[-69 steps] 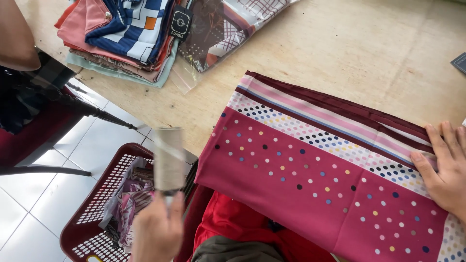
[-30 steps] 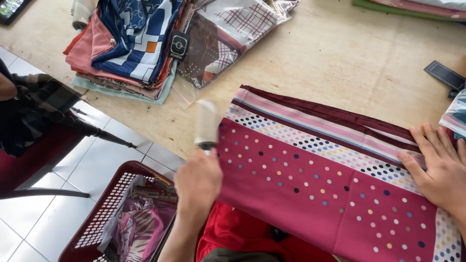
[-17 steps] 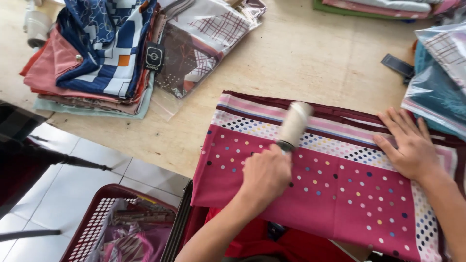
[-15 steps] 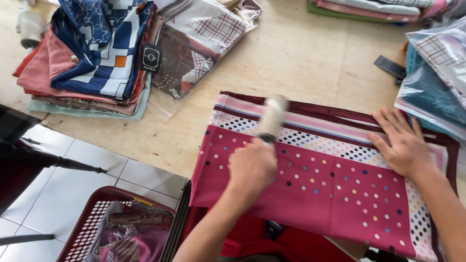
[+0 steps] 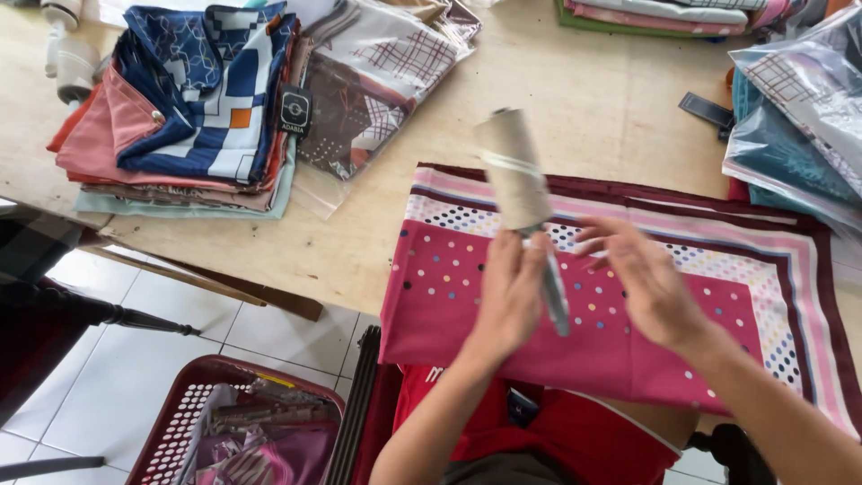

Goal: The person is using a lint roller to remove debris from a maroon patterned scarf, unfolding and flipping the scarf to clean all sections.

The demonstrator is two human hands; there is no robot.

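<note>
At the centre of the frame the left hand [image 5: 512,292] is wrapped around the handle of a lint roller [image 5: 514,171], holding it upright so its pale drum stands above the folded pink dotted scarf [image 5: 620,296]. The right hand [image 5: 642,278] hovers just beside the handle with its fingers spread and nothing in its grasp; motion blur makes it unclear whether a fingertip touches the roller.

The scarf lies flat on the wooden table [image 5: 593,99], its near edge hanging over the table's front edge at centre right. As far as can be judged, the roller is lifted clear of the cloth, so no rolling is under way right now, and the scarf is neither bagged nor stacked like the others.

A stack of folded scarves [image 5: 180,117] sits at upper left, with bagged scarves [image 5: 377,81] beside it and more bagged ones [image 5: 799,117] at the right edge. A red basket [image 5: 180,422] holding fabric stands on the floor at lower left.

The roller's sheet surface is too blurred to show any lint. The right-hand pile is cut off by the frame, and the scarf's far right corner is hidden.
</note>
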